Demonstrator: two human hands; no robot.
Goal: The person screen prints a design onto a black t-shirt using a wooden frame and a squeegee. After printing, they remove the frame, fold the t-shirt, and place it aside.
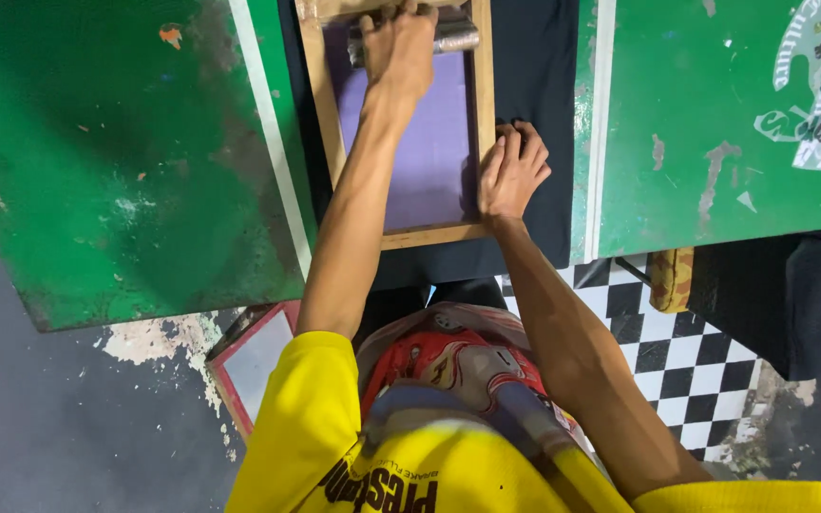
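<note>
green tables flank the wooden screen frame.

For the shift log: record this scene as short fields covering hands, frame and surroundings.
left hand: gripping the squeegee at the far end of the frame
right hand: pressed on the frame's right edge
screen frame: wooden, purple mesh, lying flat on black fabric
tables: green, worn paint, either side
floor: black and white checks
</note>
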